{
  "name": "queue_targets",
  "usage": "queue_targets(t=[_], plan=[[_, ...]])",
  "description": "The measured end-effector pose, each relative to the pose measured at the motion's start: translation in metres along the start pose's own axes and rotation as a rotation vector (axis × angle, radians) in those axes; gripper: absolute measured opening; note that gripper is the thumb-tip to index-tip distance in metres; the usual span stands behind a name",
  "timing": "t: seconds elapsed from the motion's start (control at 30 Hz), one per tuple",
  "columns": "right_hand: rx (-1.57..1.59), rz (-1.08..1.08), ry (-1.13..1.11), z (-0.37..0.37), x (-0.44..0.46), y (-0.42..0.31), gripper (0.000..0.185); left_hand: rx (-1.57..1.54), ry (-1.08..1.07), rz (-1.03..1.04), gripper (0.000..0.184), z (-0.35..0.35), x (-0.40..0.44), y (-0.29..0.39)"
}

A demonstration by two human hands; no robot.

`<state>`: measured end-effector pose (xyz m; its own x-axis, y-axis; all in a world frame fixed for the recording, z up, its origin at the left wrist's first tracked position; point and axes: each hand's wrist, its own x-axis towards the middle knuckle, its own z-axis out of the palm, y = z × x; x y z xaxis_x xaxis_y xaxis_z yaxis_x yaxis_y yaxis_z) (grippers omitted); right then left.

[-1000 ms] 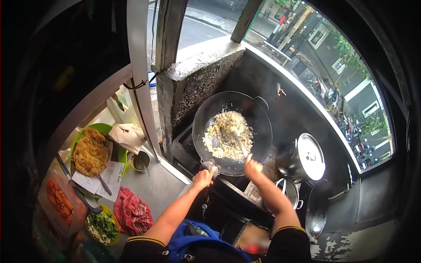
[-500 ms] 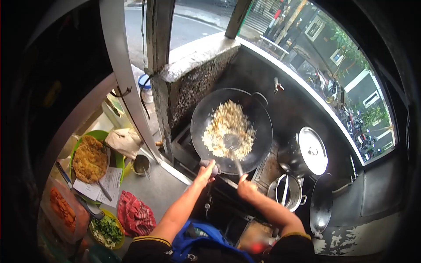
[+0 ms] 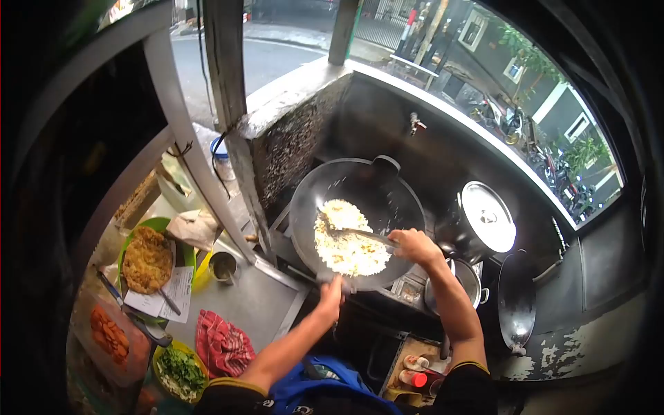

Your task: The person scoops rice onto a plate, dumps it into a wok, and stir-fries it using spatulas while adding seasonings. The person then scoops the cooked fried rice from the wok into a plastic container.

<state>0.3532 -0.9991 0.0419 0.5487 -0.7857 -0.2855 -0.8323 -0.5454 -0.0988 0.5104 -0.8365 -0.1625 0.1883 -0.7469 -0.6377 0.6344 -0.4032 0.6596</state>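
Note:
A large dark wok is in front of me, with fried rice heaped in its near left part and loose grains on the bare wall. My left hand is closed around the wok's near handle, mostly covering it. In my right hand, above the wok's right side, is the handle of a metal wok spatula. The spatula reaches left across the rice, and its head is partly buried there. The wok's far side looks tipped up.
Right of the wok stand a lidded pot, an open pot and a second pan. On the left counter are a plate with an omelette, a red cloth and a bowl of greens. Seasoning bottles stand below.
My right hand has moved up and right, bringing the spatula from upright to nearly level. The rice has gathered toward the wok's near left, and the wok has tilted. My left hand stays on the handle.

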Motion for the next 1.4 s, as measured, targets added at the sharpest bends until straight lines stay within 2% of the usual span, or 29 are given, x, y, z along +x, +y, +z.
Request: queue_targets(t=[0.03, 0.07, 0.1, 0.13, 0.23, 0.27, 0.3, 0.37, 0.4, 0.43, 0.47, 0.5, 0.57, 0.63, 0.67, 0.7, 0.77, 0.87, 0.9, 0.93, 1.0, 1.07, 1.1, 1.2, 1.23, 1.27, 1.3, 1.37, 1.4], plan=[[-0.074, -0.013, 0.071, 0.004, -0.007, 0.004, 0.040, -0.073, -0.039, -0.031, 0.019, -0.007, -0.030, -0.010], [-0.151, 0.063, 0.028, -0.033, -0.037, -0.013, 0.039, -0.102, 0.020, -0.166, 0.016, -0.014, -0.072, -0.009], [-0.145, 0.027, 0.013, -0.050, -0.058, -0.007, 0.034, -0.127, 0.083, -0.295, 0.013, -0.020, -0.097, -0.003], [-0.141, 0.045, -0.026, -0.068, -0.076, -0.011, 0.031, -0.110, 0.084, -0.289, 0.013, -0.019, -0.091, 0.002], [-0.124, 0.023, -0.099, -0.065, -0.075, -0.022, 0.024, -0.200, 0.014, -0.160, 0.010, 0.004, -0.048, 0.014], [-0.096, 0.016, -0.049, -0.037, -0.048, -0.023, 0.025, -0.079, 0.006, -0.056, 0.012, 0.004, -0.004, 0.006], [-0.072, 0.007, -0.004, -0.012, -0.025, -0.019, 0.026, -0.028, 0.128, 0.081, 0.014, 0.008, 0.032, -0.008], [-0.050, -0.003, 0.157, 0.026, -0.001, -0.006, 0.018, 0.069, 0.176, 0.141, 0.015, 0.007, 0.031, -0.014], [-0.058, -0.020, 0.235, 0.025, -0.009, 0.004, 0.014, -0.019, 0.132, 0.058, 0.016, 0.005, -0.004, -0.008], [-0.102, 0.050, 0.182, -0.010, -0.041, -0.008, 0.018, -0.102, 0.092, -0.038, 0.017, 0.002, -0.057, -0.003], [-0.151, 0.141, 0.070, -0.032, -0.061, -0.009, 0.036, -0.078, 0.163, -0.189, 0.017, -0.008, -0.080, -0.007], [-0.170, 0.112, 0.124, -0.053, -0.088, -0.013, 0.027, -0.049, 0.234, -0.338, 0.019, -0.017, -0.097, -0.007], [-0.150, 0.115, -0.008, -0.070, -0.105, -0.020, 0.025, -0.109, 0.121, -0.227, 0.021, -0.004, -0.099, 0.008], [-0.081, -0.019, -0.013, -0.038, -0.078, -0.014, 0.020, -0.105, 0.007, -0.089, 0.014, 0.008, -0.030, 0.008], [-0.056, 0.012, 0.034, -0.015, -0.052, -0.019, 0.019, -0.002, 0.106, 0.040, 0.012, 0.013, 0.004, -0.001], [-0.036, 0.043, 0.077, 0.006, -0.030, -0.022, 0.018, -0.062, 0.002, 0.247, 0.012, -0.001, 0.067, -0.035], [0.034, -0.028, 0.284, 0.047, -0.009, -0.001, 0.019, 0.007, 0.184, 0.197, 0.013, 0.017, 0.003, -0.009], [-0.096, 0.168, 0.111, -0.028, -0.074, -0.024, 0.029, -0.090, 0.112, -0.091, 0.017, -0.017, -0.074, -0.030], [-0.108, 0.131, 0.101, -0.046, -0.095, -0.023, 0.029, -0.094, 0.138, -0.231, 0.022, -0.027, -0.088, -0.036], [-0.117, 0.126, 0.043, -0.059, -0.111, -0.027, 0.027, -0.132, 0.179, -0.260, 0.016, -0.012, -0.111, -0.011], [-0.137, 0.112, -0.003, -0.063, -0.107, -0.032, 0.026, -0.174, 0.026, -0.130, 0.019, 0.005, -0.085, 0.004], [-0.027, -0.005, 0.046, -0.025, -0.074, -0.035, 0.014, -0.114, 0.068, -0.065, 0.018, 0.019, -0.014, 0.004], [0.005, -0.008, 0.141, 0.008, -0.050, -0.030, 0.018, -0.028, 0.140, 0.052, 0.017, 0.017, 0.018, -0.008], [0.094, 0.153, 0.296, 0.063, -0.027, -0.021, 0.031, -0.038, 0.139, 0.154, 0.022, 0.019, -0.006, -0.010], [0.133, 0.196, 0.341, 0.071, -0.035, -0.021, 0.033, -0.089, 0.130, 0.153, 0.023, 0.013, -0.035, -0.017], [0.161, 0.174, 0.401, 0.076, -0.048, -0.014, 0.037, -0.013, 0.119, 0.012, 0.024, 0.000, -0.057, -0.015], [0.270, 0.189, 0.504, 0.076, -0.068, -0.016, 0.037, -0.031, 0.266, -0.067, 0.020, 0.001, -0.077, -0.011], [0.605, 0.262, 0.536, 0.074, -0.102, -0.027, 0.038, -0.077, 0.106, -0.134, 0.020, -0.012, -0.065, -0.020], [0.705, 0.126, 0.683, 0.119, -0.099, -0.002, 0.036, -0.071, 0.114, -0.048, 0.022, -0.005, -0.048, -0.017]])
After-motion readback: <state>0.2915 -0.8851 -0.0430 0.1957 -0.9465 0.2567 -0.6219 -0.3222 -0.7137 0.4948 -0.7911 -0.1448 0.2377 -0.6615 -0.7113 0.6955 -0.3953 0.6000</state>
